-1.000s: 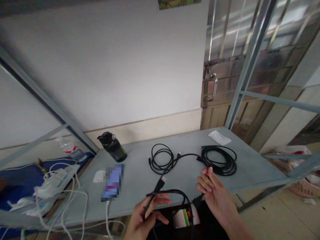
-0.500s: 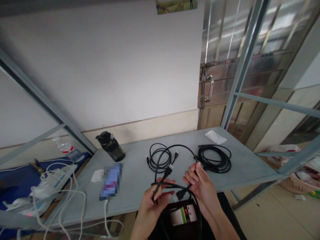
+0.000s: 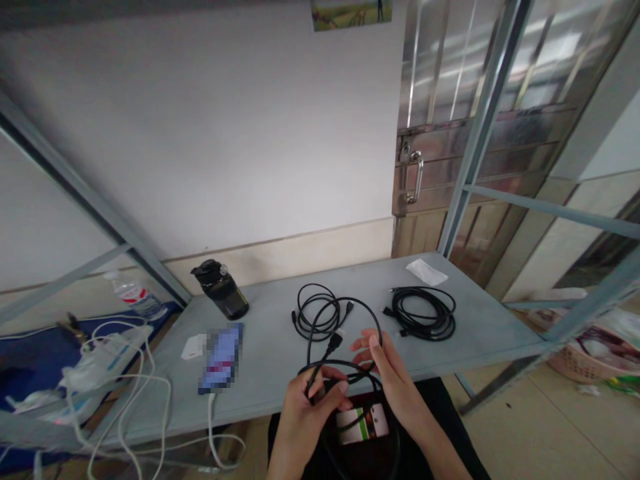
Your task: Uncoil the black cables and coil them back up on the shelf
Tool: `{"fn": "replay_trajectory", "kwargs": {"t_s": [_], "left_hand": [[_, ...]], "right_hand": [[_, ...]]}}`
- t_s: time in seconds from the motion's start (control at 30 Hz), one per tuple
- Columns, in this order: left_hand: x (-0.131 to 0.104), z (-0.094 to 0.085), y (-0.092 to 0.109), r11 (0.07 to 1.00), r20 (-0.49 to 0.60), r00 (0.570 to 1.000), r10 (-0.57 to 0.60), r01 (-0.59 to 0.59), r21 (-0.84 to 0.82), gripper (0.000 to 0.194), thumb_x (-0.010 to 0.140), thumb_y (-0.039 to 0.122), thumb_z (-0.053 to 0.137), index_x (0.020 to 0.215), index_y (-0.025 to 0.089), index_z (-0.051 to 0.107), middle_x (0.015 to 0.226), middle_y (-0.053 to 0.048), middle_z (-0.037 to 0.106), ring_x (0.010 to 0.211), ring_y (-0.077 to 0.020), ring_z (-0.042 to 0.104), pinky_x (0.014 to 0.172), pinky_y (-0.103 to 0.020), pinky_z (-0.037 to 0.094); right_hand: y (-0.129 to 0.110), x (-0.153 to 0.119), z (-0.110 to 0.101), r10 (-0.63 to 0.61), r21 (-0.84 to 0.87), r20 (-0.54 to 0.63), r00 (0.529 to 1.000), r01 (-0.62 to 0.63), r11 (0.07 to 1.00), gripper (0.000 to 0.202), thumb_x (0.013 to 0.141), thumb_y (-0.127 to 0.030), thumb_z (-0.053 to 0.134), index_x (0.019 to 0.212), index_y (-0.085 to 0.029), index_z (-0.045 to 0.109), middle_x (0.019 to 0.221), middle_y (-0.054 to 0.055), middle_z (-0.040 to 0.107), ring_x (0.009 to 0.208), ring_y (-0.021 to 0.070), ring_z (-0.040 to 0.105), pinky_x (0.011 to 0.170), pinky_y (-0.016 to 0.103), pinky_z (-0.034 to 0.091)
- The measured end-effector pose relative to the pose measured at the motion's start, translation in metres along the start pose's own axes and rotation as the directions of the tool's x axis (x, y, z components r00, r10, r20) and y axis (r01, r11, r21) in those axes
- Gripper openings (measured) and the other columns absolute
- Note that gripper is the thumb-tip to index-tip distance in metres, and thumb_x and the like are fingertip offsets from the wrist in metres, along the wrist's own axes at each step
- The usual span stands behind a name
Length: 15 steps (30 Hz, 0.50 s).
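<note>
A thick black cable (image 3: 344,301) loops up between my hands over the table's front edge. My left hand (image 3: 316,400) is closed round part of it, and one black plug (image 3: 335,343) sticks up above those fingers. On the right, my right hand (image 3: 387,363) has its thumb and fingers bent round the side of the loop. Beyond them lie a thinner coiled black cable (image 3: 300,313) and, to the right, a thicker black coil (image 3: 453,313). Under the hands, a box with a white and green label (image 3: 350,430) rests at the lap.
The grey table (image 3: 270,347) bears a dark bottle (image 3: 223,291), a phone (image 3: 223,360) on a white cord and a white paper (image 3: 426,272). White cables and a power strip (image 3: 107,357) lie at left. A pink basket (image 3: 583,360) stands on the floor at right.
My right hand has shifted slightly left and the cable loop now passes through its fingers. The plug that hung between my hands is no longer distinctly visible. The view has shifted slightly.
</note>
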<state>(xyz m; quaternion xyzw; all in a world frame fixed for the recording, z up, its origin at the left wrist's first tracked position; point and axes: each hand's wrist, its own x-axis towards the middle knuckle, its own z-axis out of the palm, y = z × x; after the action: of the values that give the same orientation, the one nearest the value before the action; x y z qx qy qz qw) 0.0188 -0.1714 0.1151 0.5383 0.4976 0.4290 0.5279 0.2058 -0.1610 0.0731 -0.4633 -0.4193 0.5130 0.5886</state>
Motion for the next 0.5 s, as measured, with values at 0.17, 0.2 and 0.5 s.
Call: {"fn": "replay_trajectory", "kwargs": {"t_s": [0.17, 0.2, 0.5], "left_hand": [[-0.001, -0.001, 0.0, 0.998, -0.141, 0.99, -0.032, 0.024, -0.061, 0.035, 0.084, 0.043, 0.093, 0.077, 0.021, 0.067, 0.064, -0.005, 0.078, 0.059, -0.022, 0.075, 0.065, -0.029, 0.057], [-0.001, -0.001, 0.0, 0.997, -0.161, 0.986, -0.042, 0.032, -0.064, 0.039, 0.084, 0.043, 0.093, 0.074, 0.022, 0.062, 0.065, -0.006, 0.079, 0.059, -0.0223, 0.075, 0.064, -0.029, 0.058], [0.0, -0.004, -0.003, 0.999, -0.125, 0.992, 0.027, -0.022, 0.041, 0.061, 0.079, 0.057, 0.096, 0.065, 0.024, 0.047, 0.071, -0.003, 0.075, 0.061, -0.0152, 0.063, 0.058, -0.024, 0.049]], "right_hand": [[-0.004, -0.003, -0.02, -0.317, -0.53, -0.054, 0.947, 0.242, 0.813, 0.062, 0.106, -0.061, 0.068, 0.152, -0.023, 0.053, 0.129, 0.015, 0.072, 0.113, 0.0342, 0.073, 0.103, 0.053, 0.059], [-0.009, -0.006, -0.021, -0.401, -0.591, -0.037, 0.915, 0.304, 0.747, 0.055, 0.105, -0.056, 0.071, 0.147, -0.024, 0.057, 0.13, 0.015, 0.069, 0.118, 0.0349, 0.071, 0.106, 0.053, 0.057], [-0.045, -0.035, -0.001, -0.135, -0.542, 0.457, 0.879, 0.396, 0.741, 0.016, 0.103, -0.014, 0.072, 0.113, -0.027, 0.072, 0.121, 0.004, 0.074, 0.116, 0.0261, 0.069, 0.103, 0.037, 0.053]]}}
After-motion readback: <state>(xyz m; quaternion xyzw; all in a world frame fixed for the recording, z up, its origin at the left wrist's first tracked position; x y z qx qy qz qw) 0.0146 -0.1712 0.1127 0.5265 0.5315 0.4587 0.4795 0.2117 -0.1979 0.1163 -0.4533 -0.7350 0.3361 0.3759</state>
